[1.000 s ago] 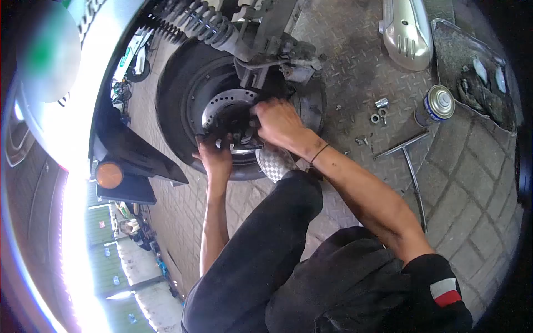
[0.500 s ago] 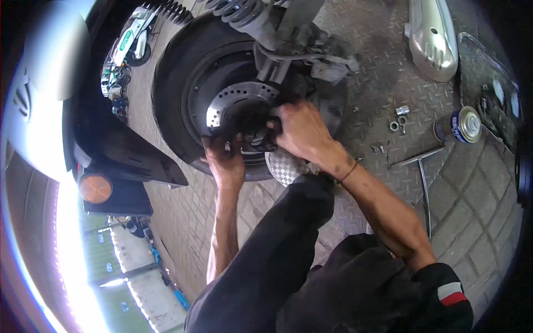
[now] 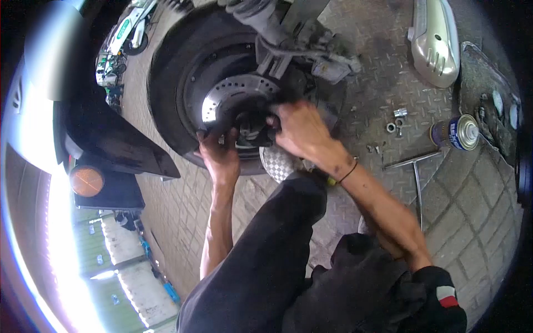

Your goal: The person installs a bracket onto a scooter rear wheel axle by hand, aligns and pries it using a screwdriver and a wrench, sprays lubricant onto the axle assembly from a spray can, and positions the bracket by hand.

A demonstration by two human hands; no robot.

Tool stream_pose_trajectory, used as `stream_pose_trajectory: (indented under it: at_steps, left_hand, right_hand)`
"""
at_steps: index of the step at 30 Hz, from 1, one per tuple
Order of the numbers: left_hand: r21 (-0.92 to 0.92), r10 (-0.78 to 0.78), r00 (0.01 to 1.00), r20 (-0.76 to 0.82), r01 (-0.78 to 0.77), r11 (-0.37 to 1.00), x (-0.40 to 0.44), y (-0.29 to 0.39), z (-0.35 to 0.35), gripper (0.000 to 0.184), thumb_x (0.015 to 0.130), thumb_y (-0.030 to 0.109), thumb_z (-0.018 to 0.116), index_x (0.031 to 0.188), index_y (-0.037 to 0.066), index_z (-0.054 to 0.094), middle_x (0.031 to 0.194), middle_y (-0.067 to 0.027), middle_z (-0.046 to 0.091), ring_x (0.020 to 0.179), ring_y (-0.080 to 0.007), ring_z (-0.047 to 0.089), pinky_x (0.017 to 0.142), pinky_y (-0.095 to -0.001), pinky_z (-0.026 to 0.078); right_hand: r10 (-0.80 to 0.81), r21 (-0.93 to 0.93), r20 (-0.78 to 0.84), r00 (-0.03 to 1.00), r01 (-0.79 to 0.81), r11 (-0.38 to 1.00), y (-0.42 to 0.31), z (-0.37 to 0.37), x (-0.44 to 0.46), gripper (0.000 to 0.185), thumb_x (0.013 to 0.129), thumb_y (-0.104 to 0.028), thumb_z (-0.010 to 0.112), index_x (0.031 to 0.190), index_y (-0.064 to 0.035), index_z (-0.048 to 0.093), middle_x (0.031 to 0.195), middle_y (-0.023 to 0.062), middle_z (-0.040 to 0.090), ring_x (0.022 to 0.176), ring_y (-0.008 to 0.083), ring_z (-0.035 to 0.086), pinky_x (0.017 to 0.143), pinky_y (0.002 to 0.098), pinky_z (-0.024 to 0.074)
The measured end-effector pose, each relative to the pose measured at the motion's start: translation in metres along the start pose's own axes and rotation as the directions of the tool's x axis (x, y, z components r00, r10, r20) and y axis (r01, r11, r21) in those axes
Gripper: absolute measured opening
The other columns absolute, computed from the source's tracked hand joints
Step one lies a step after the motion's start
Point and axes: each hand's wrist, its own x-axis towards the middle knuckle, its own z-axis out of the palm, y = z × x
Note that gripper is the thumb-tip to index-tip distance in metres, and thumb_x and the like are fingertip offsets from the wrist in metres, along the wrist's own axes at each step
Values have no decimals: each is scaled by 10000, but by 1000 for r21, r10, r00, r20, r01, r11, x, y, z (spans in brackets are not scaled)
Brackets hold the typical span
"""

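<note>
A scooter wheel with a black tyre point(image 3: 166, 105) carries a drilled silver brake disc point(image 3: 219, 97). In front of the disc's lower side is a dark metal part point(image 3: 247, 123) that looks like a brake caliper; shadow and my hands hide much of it. From below left, my left hand point(image 3: 220, 158) grips its near edge with bent, blackened fingers. My right hand point(image 3: 302, 130) is closed around its right end, with the fingertips partly hidden. Just below my right hand shows a checkered shoe point(image 3: 276, 164).
A shock absorber point(image 3: 258, 19) hangs above the wheel. On the right lie a T-handle wrench point(image 3: 416, 172), a socket point(image 3: 400, 112), small nuts and bolts, a can point(image 3: 458, 133) and a silver exhaust cover point(image 3: 436, 47). A black mudguard point(image 3: 119, 130) juts in from the left.
The whole view has shifted slightly, so the wheel and floor items sit a little further left. Both hands stay on the dark part, with only slight movement.
</note>
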Motion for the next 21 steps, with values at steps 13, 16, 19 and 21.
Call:
stream_pose_trajectory:
  at_steps: [13,16,19,21]
  left_hand:
    - [-241,-56,996,-65,39,970,1,-5,-19,663,884,271,771,1430,48,469,1278,-196,563,1244,-382,460,1142,-577,216]
    - [-157,-74,997,24,77,985,14,-24,-10,763,847,309,811,1454,59,421,1338,-221,534,1292,-405,427,1125,-645,195]
    - [5,59,997,-50,-59,998,15,-9,-8,397,832,166,796,1152,-3,633,1053,-130,686,1005,-231,622,922,-374,474]
    - [-43,87,996,-19,-88,995,22,-11,-11,410,815,151,808,1151,-6,631,1008,-123,698,949,-231,636,886,-362,489]
  right_hand:
    - [339,153,-142,930,-318,936,-15,-21,-5,722,708,-410,879,1238,-58,537,1157,223,617,1081,431,620,903,520,512]
    - [338,136,-278,899,-311,941,-8,-6,4,761,703,-406,883,1256,-42,508,1170,220,614,1092,441,612,891,523,514]
    - [288,98,-225,931,-272,957,-9,-7,4,825,687,-416,902,1272,-9,487,1195,213,607,1113,431,610,925,498,514]
    - [253,51,-203,946,-247,968,-15,-14,7,783,716,-425,871,1248,1,485,1195,234,595,1135,443,590,917,516,510]
